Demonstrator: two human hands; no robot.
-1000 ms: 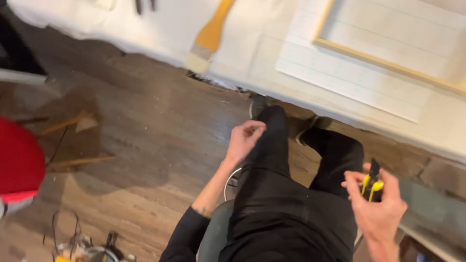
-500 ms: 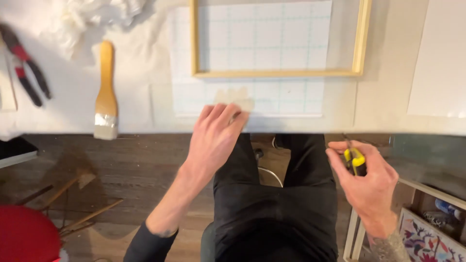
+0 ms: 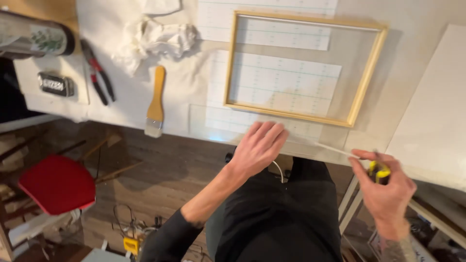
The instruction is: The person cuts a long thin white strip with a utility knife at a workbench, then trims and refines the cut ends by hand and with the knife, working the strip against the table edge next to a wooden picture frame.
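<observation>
My left hand (image 3: 259, 145) is spread flat, fingers extended and holding nothing, its fingertips at the near edge of the table (image 3: 422, 58), just at the lower edge of a gridded sheet (image 3: 276, 82). My right hand (image 3: 386, 187) is closed around a small yellow-and-black tool (image 3: 378, 171), gripped between thumb and fingers; what kind of tool it is I cannot tell. The right hand sits off the table edge, at 3 o'clock from the left hand and well apart from it. A thin pale strip (image 3: 335, 149) runs along the table edge between the two hands; whether either hand touches it is unclear. A light wooden frame (image 3: 366, 80) lies flat on the table at 12 o'clock from the left hand, resting over the gridded sheet. At 9 o'clock from the frame lies a wooden-handled brush (image 3: 156, 103), bristles toward me. At 10 o'clock from the brush lies a pair of red-and-black pliers (image 3: 98, 73), and a crumpled white cloth (image 3: 155, 36) sits at 12 o'clock from the brush. A red stool (image 3: 57, 183) stands on the wooden floor (image 3: 165, 170) at 8 o'clock from the left hand.
</observation>
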